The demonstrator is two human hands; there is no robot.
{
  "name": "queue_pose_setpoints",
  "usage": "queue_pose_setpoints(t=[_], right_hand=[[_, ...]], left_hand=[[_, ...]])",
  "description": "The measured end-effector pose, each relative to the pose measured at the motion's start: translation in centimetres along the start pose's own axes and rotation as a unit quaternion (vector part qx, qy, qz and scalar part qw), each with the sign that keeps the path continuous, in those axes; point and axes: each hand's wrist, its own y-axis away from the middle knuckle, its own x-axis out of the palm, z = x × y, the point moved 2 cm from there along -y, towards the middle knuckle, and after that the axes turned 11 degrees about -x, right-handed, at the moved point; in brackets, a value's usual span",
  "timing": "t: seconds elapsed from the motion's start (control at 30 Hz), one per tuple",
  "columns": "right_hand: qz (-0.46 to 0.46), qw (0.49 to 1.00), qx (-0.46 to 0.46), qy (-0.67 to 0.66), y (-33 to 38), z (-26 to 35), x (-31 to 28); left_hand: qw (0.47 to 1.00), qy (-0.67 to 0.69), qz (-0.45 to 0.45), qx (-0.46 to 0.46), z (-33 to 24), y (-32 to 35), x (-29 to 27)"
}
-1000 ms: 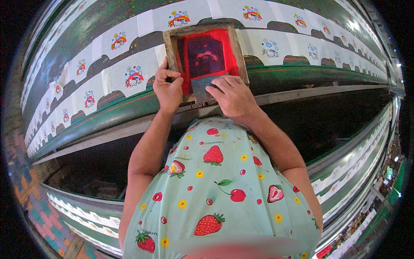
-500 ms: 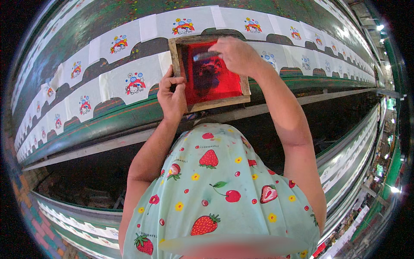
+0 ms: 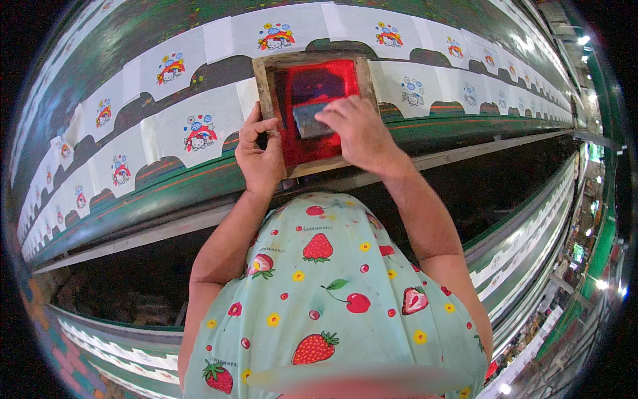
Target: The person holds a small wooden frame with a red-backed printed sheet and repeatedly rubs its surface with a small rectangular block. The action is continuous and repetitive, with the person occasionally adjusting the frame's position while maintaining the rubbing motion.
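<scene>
Inside the wooden frame (image 3: 264, 90), the red screen (image 3: 319, 85) leaves room between the scraper (image 3: 312, 121) and the far side. The left hand (image 3: 260, 154) blocks the frame's left side; the right hand (image 3: 364, 136) covers its lower right. Flat white sheets (image 3: 385, 81) leave low passage rightward.

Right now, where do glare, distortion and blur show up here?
Head view, right side: lamps glare white; head view, upper half: the long green table bows with the fisheye bend; head view, bottom edge: a smooth blurred patch hides part of the apron.
</scene>
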Motion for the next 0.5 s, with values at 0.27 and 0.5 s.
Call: queue_pose_setpoints(t=[0.27,0.5], right_hand=[[-0.002,0.999,-0.006,-0.039,3.9,4.0,-0.5],[-0.066,0.989,-0.01,-0.131,7.7,2.5,-1.6]], left_hand=[[0.98,-0.187,-0.011,0.067,-1.5,0.6,0.1],[0.985,-0.168,0.005,0.046,-2.3,0.2,0.2]])
